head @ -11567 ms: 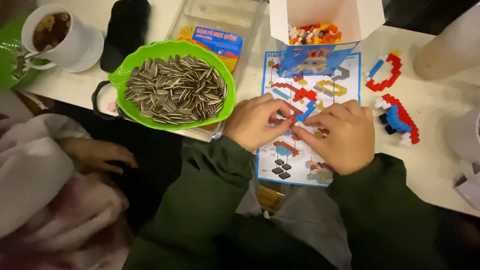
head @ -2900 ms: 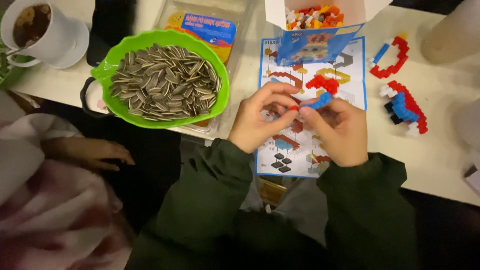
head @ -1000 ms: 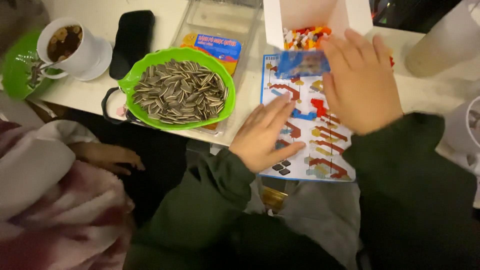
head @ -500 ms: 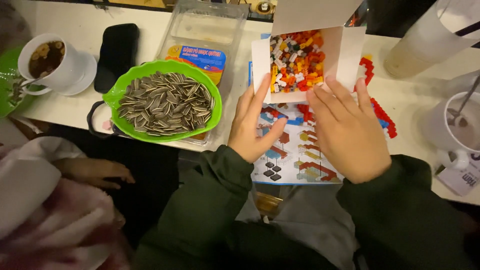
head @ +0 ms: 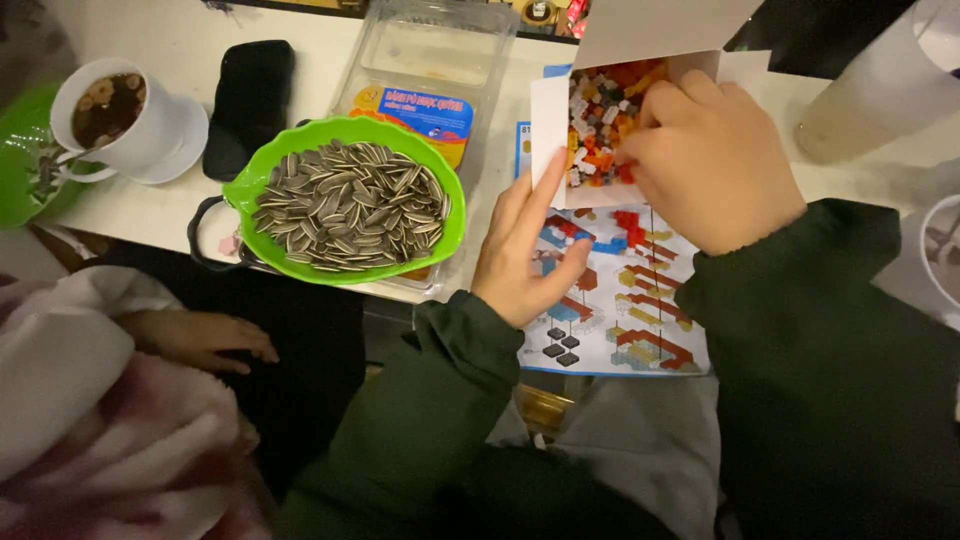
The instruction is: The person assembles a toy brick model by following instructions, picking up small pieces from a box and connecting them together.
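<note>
Resting on the instruction sheet (head: 640,320) near the bench (head: 330,40) edge, the left hand (head: 525,255) lay open, fingers steadying the white box (head: 550,120); beyond, the right hand (head: 715,165) dug curled into its coloured bricks (head: 600,120), grip hidden

White brick box (head: 548,125) beside clear labelled container (head: 425,60).
</note>
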